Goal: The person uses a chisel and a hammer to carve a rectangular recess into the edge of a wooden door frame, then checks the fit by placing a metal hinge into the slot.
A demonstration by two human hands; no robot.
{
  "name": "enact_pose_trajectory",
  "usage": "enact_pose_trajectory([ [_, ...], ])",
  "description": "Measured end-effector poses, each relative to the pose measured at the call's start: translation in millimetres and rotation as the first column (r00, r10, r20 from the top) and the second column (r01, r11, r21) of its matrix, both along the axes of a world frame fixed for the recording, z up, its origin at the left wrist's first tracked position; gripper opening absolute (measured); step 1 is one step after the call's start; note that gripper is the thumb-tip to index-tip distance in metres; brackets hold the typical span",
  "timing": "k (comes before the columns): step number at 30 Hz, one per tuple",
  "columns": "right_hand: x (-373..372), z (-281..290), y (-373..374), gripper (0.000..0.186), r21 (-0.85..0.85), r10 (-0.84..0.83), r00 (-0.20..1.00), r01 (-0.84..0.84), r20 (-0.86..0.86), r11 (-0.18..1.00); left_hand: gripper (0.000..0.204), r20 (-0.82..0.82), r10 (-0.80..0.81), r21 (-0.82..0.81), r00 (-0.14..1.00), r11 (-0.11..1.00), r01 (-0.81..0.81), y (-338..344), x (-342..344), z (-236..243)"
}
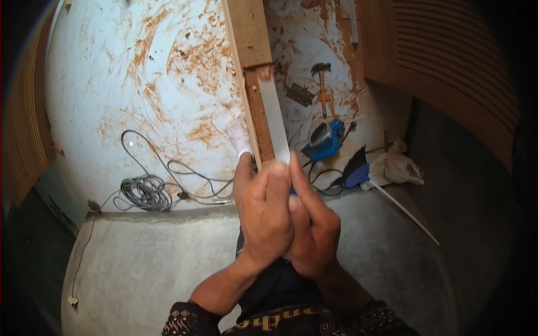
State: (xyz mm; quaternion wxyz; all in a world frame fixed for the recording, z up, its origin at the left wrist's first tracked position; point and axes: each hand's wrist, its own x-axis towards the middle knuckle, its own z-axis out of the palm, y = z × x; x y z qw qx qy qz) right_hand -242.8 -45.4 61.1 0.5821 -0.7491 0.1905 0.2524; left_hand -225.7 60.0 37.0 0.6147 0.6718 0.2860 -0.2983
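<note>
My left hand (263, 210) and right hand (315, 227) close together around a chisel with a long, flat steel blade (273, 115). A bit of its blue handle shows between my hands; the rest is hidden. The blade points away from me along a shallow recess (258, 120) cut into the narrow edge of a wooden board (250, 36). Its tip lies near the recess's far end, where small wood chips (265, 73) gather. My left fingers press over the near part of the blade, with the right fingers beside them.
Wood shavings (202, 133) litter the white floor sheet (112, 73). Right of the board lie a dark hinge (300, 94), a claw hammer (322, 87), a blue power tool (326, 140), a blue brush (357, 176) and a plastic bag (402, 166). A coiled cable (147, 194) lies left, near my foot (240, 136).
</note>
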Motion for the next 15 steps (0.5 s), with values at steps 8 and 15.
enact_pose_trajectory([
  [8, 2, 2, 2, 0.047, 0.041, -0.016, 1.0, 0.016, 0.002, 0.999, 0.044, 0.076, -0.01, -0.017, 0.997, 1.0, 0.011, 2, -10, -11],
  [15, 24, 1, 12, 0.047, 0.075, -0.08, 0.996, 0.084, -0.048, 0.994, 0.047, -0.072, 0.217, -0.131, 0.973, 0.965, -0.225, -2, 20, -7],
])
